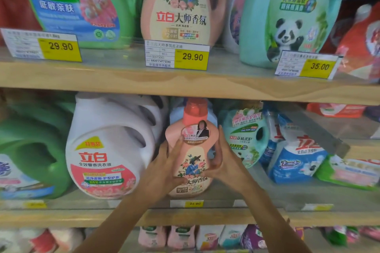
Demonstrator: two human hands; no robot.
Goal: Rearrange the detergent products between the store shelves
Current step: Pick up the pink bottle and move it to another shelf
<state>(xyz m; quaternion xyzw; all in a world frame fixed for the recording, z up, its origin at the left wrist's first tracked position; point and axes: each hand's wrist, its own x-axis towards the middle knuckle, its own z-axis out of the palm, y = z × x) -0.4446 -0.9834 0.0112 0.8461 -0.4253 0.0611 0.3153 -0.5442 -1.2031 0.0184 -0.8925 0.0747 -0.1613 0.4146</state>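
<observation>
A small pink detergent bottle (192,150) with a coral cap stands upright on the middle shelf (205,214). My left hand (164,168) grips its left side, fingers curled over the front. My right hand (224,160) holds its right side, thumb across the label. A larger pink bottle (181,6) of the same design stands on the upper shelf (185,82) directly above.
A white jug (109,150) and green jugs (30,150) stand left of the small bottle; a teal panda bottle (244,135) and blue bags (296,158) lie to its right. Above are a green jug (82,4), a teal panda jug (292,14) and yellow price tags (192,57).
</observation>
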